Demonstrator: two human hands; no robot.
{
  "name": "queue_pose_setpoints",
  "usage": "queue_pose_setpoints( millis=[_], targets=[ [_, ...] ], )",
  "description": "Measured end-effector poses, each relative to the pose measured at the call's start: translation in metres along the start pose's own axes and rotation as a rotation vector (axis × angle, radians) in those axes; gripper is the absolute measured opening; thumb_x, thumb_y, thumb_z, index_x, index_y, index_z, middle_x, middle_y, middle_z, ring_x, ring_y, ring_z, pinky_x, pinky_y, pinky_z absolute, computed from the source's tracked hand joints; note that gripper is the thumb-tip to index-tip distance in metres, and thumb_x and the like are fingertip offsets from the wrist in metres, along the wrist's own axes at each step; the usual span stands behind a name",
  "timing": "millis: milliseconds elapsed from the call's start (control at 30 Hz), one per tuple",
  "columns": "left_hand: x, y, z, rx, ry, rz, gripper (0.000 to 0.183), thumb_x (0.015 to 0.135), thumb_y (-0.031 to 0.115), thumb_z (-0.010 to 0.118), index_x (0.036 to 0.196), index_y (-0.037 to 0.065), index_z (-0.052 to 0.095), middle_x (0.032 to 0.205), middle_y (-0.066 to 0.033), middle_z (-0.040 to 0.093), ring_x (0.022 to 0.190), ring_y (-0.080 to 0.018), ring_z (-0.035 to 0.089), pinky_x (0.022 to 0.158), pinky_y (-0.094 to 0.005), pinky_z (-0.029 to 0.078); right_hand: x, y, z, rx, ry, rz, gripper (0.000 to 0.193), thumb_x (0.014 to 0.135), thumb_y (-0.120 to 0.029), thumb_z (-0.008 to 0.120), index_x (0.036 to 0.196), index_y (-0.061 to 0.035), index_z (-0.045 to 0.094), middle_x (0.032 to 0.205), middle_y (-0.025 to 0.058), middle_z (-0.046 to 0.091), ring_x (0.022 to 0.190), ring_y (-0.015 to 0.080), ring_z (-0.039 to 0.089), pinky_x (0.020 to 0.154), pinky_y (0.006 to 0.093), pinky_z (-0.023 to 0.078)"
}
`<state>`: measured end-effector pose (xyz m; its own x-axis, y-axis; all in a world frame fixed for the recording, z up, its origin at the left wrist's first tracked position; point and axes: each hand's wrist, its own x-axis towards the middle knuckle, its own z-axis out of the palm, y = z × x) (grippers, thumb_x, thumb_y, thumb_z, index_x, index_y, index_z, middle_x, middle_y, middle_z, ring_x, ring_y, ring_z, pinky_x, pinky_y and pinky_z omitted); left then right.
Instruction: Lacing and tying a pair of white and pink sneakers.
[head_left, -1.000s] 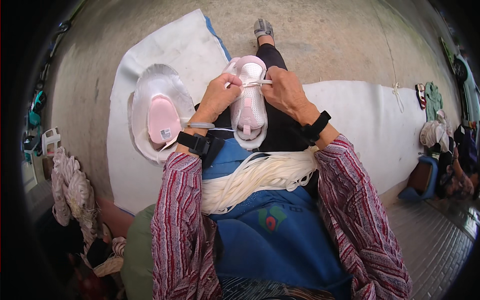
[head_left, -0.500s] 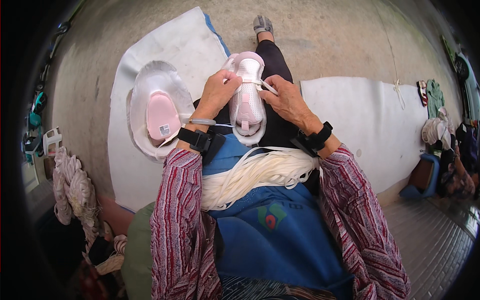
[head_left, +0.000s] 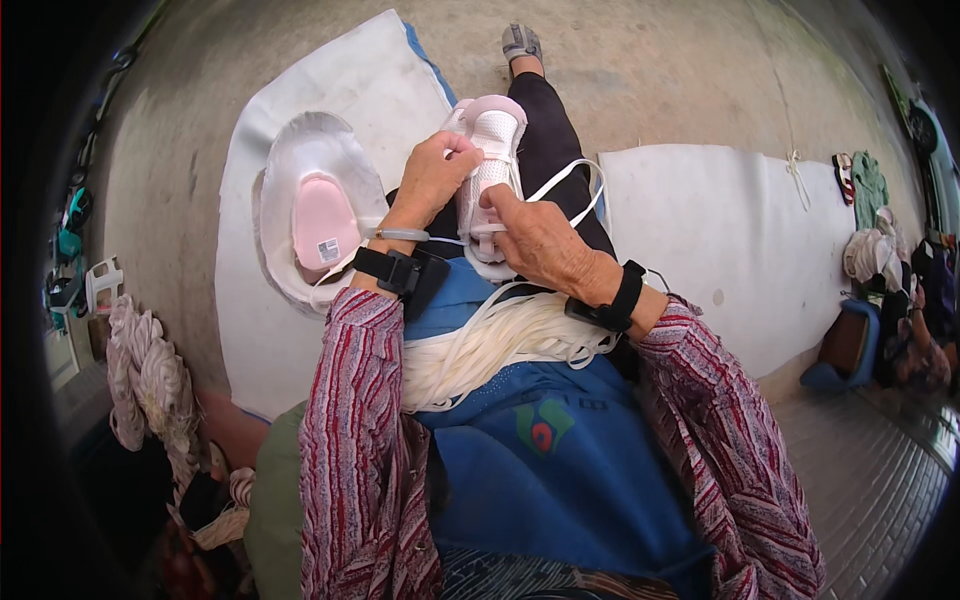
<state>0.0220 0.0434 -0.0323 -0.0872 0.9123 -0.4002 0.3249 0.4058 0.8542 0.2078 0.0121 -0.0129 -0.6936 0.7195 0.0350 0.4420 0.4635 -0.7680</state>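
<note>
A white mesh shoe upper with pink trim [head_left: 497,122] lies lengthwise over my lap. My left hand [head_left: 436,182] is closed on its left edge, thumb and fingertips against the lacing. A white shoelace [head_left: 545,182] arcs out to the right in a loose loop and runs behind my right hand [head_left: 548,243]. That hand is closed low on the shoe, beside the tongue; its fingertips are partly hidden, so I cannot make out what they pinch. Across my lap, on a blue apron [head_left: 590,455], rests a thick bundle of off-white laces [head_left: 480,355].
Left of the shoe, a rounded whitish shell [head_left: 285,170] with a pink insole-like piece [head_left: 325,220] sits on a white sheet [head_left: 250,350]. Another pale sheet [head_left: 740,250] spreads to the right. Bunches of laces [head_left: 160,375] hang at far left; a blue chair [head_left: 845,340] stands at right.
My right hand has moved down along the shoe and toward me. The lace it held out to the right now curves in a wide loop. My left hand stays nearly in place.
</note>
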Motion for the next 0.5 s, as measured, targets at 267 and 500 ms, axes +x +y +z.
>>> queue_pose_setpoints(
  millis=[267, 500],
  targets=[
    [-0.032, 0.0, -0.008, -0.183, 0.22, 0.133, 0.033, 0.091, 0.016, 0.052, 0.117, -0.004, 0.054, 0.092, -0.0095, 0.068, 0.064, -0.0075, 0.055, 0.057, -0.0216, 0.046, -0.012, 0.005, -0.019, 0.163, 0.09, 0.336, 0.024, 0.088, -0.009, 0.053, 0.108, 0.0028, 0.051, 0.077, 0.0265, 0.062, 0.071, 0.0418, 0.063, 0.066, 0.0457, 0.05],
    [-0.086, -0.001, 0.009, -0.58, -0.021, -0.124, 0.025, 0.098, 0.021, 0.051, 0.109, -0.002, 0.056, 0.097, -0.0085, 0.067, 0.052, -0.0051, 0.05, 0.043, -0.02, 0.042, -0.013, -0.029, -0.029, 0.468, 0.057, 0.427, 0.022, 0.091, -0.014, 0.052, 0.1, 0.004, 0.061, 0.084, 0.0202, 0.066, 0.079, 0.0345, 0.064, 0.072, 0.0359, 0.05]
  ],
)
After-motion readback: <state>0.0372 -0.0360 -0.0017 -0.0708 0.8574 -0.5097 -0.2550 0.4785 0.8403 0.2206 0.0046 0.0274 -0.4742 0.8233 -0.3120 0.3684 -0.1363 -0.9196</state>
